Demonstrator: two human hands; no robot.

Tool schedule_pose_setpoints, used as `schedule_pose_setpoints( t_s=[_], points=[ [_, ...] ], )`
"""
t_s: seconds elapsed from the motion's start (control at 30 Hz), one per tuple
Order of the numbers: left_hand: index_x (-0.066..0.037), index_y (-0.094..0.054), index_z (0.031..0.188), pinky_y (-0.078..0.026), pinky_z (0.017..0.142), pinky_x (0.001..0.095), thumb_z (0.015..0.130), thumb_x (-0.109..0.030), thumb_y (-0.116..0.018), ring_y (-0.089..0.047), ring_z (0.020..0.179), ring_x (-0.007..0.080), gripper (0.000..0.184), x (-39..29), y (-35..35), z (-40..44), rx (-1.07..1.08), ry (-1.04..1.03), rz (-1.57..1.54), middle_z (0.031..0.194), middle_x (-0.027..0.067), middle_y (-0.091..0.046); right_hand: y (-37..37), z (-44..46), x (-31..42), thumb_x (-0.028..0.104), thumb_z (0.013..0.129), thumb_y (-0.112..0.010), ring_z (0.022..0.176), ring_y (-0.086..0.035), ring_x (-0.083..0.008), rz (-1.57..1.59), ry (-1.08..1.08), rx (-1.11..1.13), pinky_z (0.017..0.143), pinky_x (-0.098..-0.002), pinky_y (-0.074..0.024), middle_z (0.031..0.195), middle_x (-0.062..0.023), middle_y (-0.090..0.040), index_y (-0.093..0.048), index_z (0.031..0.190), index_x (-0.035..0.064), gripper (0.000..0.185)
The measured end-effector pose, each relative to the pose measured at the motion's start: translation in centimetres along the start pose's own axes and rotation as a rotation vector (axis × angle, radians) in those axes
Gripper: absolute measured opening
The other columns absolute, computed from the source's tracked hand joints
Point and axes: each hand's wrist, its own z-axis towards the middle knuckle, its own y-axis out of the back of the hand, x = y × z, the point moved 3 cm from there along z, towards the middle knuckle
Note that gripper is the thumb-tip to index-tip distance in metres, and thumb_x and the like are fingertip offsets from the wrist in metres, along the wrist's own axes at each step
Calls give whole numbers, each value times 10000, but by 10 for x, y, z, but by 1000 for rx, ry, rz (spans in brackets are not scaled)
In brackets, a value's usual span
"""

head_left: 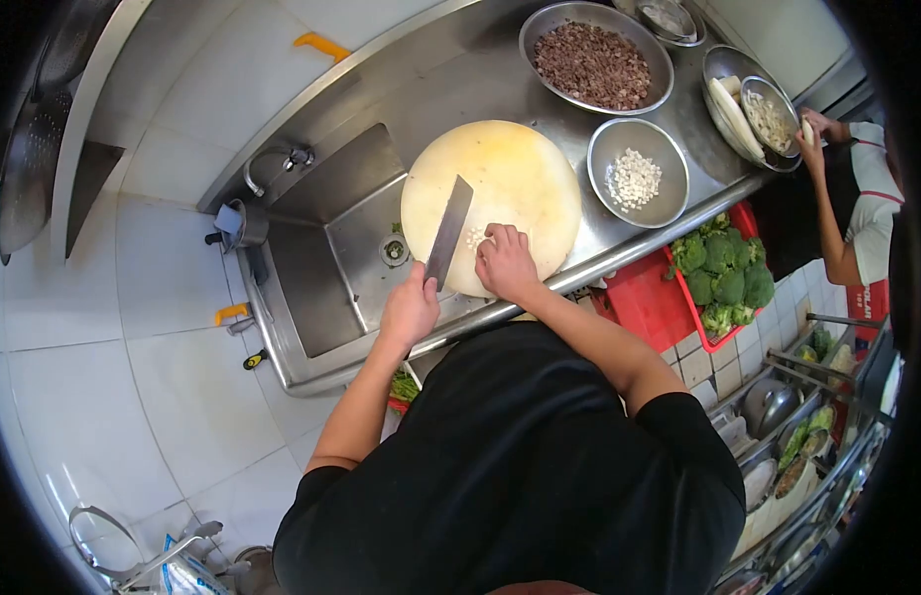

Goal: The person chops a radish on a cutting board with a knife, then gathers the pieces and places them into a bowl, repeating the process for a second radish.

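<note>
My left hand [411,312] is wrapped round the handle of a cleaver [448,226], whose broad blade points away from me over a round, pale cutting board [500,159]. Just right of the blade, my right hand [507,263] rests on the board with its fingers curled down. Whatever lies under those fingers is hidden. Small white chopped pieces [475,237] lie between the blade and my fingertips. A steel bowl [600,149] right of the board contains more white diced pieces [634,180].
A sink [311,268] adjoins the board on the left. Behind stands a bowl of brown chopped food [591,65]. Broccoli [723,268] fills a red crate at lower right. A co-worker's hands [815,139] hold a pale piece by another bowl [723,64] at far right.
</note>
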Motion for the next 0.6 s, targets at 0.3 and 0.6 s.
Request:
schedule_pose_setpoints(
  t_s=[0.3,0.6],
  points=[
    [-7,-535,1179,-514,826,629,1019,-200,-553,-666,881,555,251,17,-2,0,-32,-81,-45,897,341,-696,8,-9,3,213,879,-685,1165,-513,-323,-124,119,2,948,-471,-411,1262,-167,-573,-687,1009,26,229],
    [-35,-538,1198,-520,842,622,1031,-252,-544,-676,916,542,274,27,-3,-1,50,-36,-11,929,339,-701,42,-9,-34,411,861,-776,1182,-536,-416,-16,-438,-3,1033,-499,-429,1261,-241,-583,-492,1399,-76,779]
  ],
)
